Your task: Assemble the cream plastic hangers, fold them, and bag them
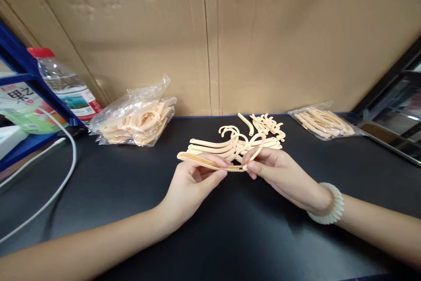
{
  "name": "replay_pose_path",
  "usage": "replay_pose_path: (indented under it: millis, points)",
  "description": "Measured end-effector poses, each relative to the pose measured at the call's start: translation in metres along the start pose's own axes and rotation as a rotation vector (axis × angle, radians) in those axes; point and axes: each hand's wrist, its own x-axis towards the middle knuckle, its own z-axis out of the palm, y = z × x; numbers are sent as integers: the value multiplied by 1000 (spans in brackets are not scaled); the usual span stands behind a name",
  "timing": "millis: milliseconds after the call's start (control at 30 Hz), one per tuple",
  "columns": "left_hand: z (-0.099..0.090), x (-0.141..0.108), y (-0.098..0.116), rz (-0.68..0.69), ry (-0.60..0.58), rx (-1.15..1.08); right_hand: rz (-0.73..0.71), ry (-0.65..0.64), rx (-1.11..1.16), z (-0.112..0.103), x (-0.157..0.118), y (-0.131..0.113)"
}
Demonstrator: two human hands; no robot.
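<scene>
My left hand (197, 180) pinches a cream plastic hanger arm (194, 158), its hollow side facing me. Between the fingers of my right hand (279, 176) is a curved cream hanger hook (258, 149), its lower end against the right end of the arm. Whether the two parts are joined there I cannot tell. Just beyond my hands lie several hanger pieces (210, 144) with hooks, partly hidden by my fingers. A pile of loose hooks (268, 124) and a single hanger arm (245, 124) lie behind them.
On the black table (131, 184), a clear bag of hanger parts (134, 123) stands back left and a flatter bag (324, 121) back right. A water bottle (70, 86), a blue shelf (19, 70) and a white cable (70, 162) are left. Cardboard (148, 40) walls the back.
</scene>
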Motion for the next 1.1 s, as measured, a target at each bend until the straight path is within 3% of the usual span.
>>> replay_pose_path:
  millis: [400, 800, 967, 1100]
  points:
    - [1, -2, -2, 10, -51, -24, 199, -167, 117, 0, -2, -2]
    - [1, -4, -4, -56, -75, -65, 67, -29, -85, 11, -5, -1]
    - [1, -3, -4, -100, -43, -73, 70, -57, -51, 12, -6, -3]
    - [0, -3, -4, -153, -1, -81, -58, 11, -195, 11, -6, -6]
